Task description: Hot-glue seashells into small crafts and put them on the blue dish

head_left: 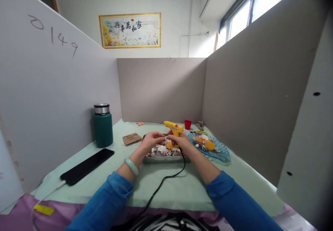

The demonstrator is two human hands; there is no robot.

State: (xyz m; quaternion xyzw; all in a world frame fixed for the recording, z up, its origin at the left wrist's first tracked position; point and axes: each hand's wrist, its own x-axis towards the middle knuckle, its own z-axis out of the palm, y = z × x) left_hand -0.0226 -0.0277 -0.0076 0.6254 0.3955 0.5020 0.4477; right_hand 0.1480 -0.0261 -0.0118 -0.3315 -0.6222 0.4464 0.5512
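Observation:
My right hand [181, 140] is wrapped around the grip of a yellow glue gun [176, 128], its nozzle end toward the left. From the grip a black cord [166, 177] runs down toward the table's front edge. My left hand [153, 140], with a pale green bangle on the wrist, is just left of the gun with its fingertips pinched together. What they hold, if anything, is too small to make out. Below both hands sits a metal tray [163, 160] of mixed seashells [162, 150], partly covered by the hands.
A blue scalloped dish [225, 157] holding shells and orange pieces stands at the right. Behind it are a red cup [187, 124] and a yellow-handled tool [202, 132]. Leftward lie a brown board [131, 139], a green bottle [103, 130] and a phone [88, 167] on a cable. Partitions enclose the table.

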